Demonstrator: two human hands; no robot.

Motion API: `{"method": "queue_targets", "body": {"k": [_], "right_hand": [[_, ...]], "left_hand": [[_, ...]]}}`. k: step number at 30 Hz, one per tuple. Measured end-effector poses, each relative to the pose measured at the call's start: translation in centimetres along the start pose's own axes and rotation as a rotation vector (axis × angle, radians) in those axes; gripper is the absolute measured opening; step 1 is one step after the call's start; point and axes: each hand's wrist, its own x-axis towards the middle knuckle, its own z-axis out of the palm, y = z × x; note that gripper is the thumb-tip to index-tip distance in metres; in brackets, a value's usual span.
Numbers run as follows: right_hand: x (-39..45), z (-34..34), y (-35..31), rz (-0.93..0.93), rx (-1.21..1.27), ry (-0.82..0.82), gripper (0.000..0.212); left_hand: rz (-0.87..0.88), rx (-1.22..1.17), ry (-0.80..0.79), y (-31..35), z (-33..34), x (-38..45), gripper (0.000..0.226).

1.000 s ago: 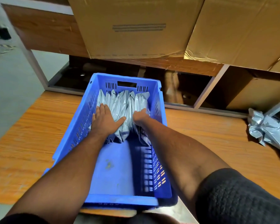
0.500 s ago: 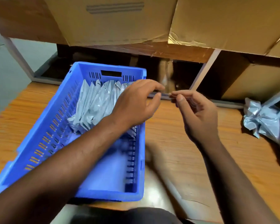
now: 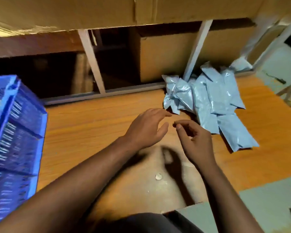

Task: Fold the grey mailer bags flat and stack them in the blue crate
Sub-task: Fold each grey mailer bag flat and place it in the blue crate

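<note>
I see both hands empty over the wooden bench (image 3: 94, 125): left hand (image 3: 145, 127) spread open, right hand (image 3: 194, 140) loosely curled. A crumpled heap of grey plastic mailer bags (image 3: 208, 100) just beyond them awaits folding; the blue slatted crate (image 3: 15, 132) sits far left, its contents hardly visible.

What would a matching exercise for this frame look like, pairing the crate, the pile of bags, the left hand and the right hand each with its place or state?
Things:
1. blue crate
2. pile of grey bags
3. left hand
4. right hand

Places or states:
A. fingers curled loosely, holding nothing, just short of the nearest bag
B. at the left edge of the wooden table
C. on the table at the right, by a white shelf post
D. fingers spread, reaching toward the bags

Pairs: 1-B, 2-C, 3-D, 4-A
</note>
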Motion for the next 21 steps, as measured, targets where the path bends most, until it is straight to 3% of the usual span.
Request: {"method": "queue_targets", "body": {"k": [3, 5, 9, 12, 15, 21], "right_hand": [[1.6, -4.1, 5.7, 0.082, -0.184, 0.175, 0.013], [3.4, -6.0, 8.9, 0.104, -0.342, 0.237, 0.027], [7.2, -6.4, 12.7, 0.154, -0.558, 0.057, 0.064], [8.0, -5.8, 14.6, 0.073, -0.644, 0.008, 0.047], [7.7, -5.7, 14.8, 0.044, -0.518, 0.127, 0.019], [4.8, -6.3, 12.2, -0.051, -0.307, 0.342, 0.015]], "left_hand": [[-0.023, -0.056, -0.045, 3.4, 5.1, 3.8, 0.041], [-0.042, -0.065, -0.07, 4.8, 7.7, 5.8, 0.046], [-0.059, 0.011, -0.12, 5.4, 10.2, 7.6, 0.05], [-0.061, 0.05, -0.132, 5.2, 10.3, 8.0, 0.048], [-0.078, 0.056, -0.11, 4.2, 9.8, 8.0, 0.048], [0.027, 0.218, 0.042, 3.4, 7.9, 6.2, 0.071]]}}
